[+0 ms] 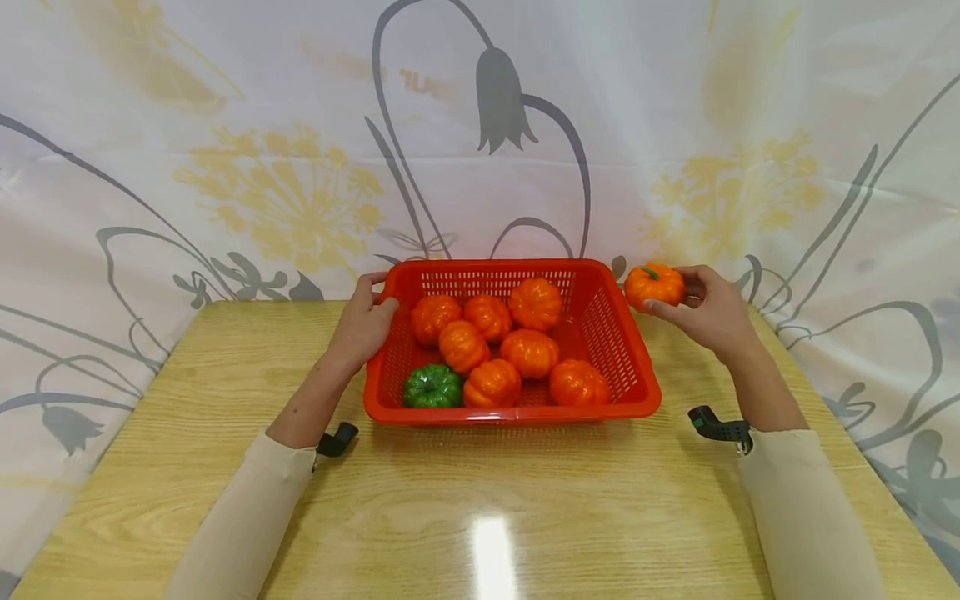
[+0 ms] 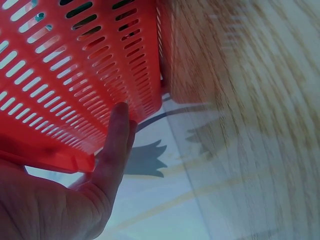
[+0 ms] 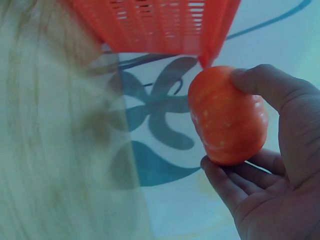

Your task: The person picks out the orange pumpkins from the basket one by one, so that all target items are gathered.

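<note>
A red plastic basket (image 1: 517,414) with slotted walls holds several small orange pumpkins (image 1: 536,303) and one green pumpkin (image 1: 432,386). My left hand (image 1: 365,327) grips the basket's left rim; in the left wrist view a finger (image 2: 117,122) lies along the slotted outer wall. To the right of the basket, my right hand (image 1: 708,310) holds another orange pumpkin (image 1: 654,286) with a green stem. Thumb and fingers sit on opposite sides of that pumpkin (image 3: 227,117) in the right wrist view. It is just outside the basket's right rim.
The basket is over a light wooden table (image 1: 420,508), towards its far edge. Behind the table hangs a pale cloth (image 1: 300,100) printed with grey and yellow flowers. A black wrist device (image 1: 717,427) is worn on the right arm, another (image 1: 337,439) on the left.
</note>
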{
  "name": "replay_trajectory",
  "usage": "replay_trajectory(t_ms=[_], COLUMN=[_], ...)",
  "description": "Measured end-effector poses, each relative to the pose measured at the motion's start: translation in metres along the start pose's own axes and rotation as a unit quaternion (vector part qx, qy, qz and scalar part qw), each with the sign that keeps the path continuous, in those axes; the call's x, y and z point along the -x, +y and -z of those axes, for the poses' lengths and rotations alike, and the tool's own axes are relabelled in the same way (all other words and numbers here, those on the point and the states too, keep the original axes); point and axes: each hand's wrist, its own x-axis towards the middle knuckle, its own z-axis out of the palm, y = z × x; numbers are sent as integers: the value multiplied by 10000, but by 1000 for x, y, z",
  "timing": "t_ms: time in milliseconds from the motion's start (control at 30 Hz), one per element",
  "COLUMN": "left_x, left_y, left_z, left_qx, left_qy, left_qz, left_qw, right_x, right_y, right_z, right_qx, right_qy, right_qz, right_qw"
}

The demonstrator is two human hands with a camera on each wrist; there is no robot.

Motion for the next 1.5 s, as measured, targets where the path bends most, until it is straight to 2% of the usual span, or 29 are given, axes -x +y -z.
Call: replay_trajectory(t_ms=[600, 1100, 1500], left_x=[2, 1, 2], left_y=[-1, -1, 0], left_z=[1, 1, 1], left_qx=[21, 75, 140], left_qy=[-20, -29, -119], left_qz=[-4, -60, -65], left_qw=[10000, 9999, 9998], right_x=[-7, -11, -10], right_y=[38, 44, 41], right_z=[-22, -28, -18], right_qx=[12, 191, 505], right_qy=[-545, -812, -1019], right_qz=[-258, -255, -253], right_qw=[9982, 9962, 9932])
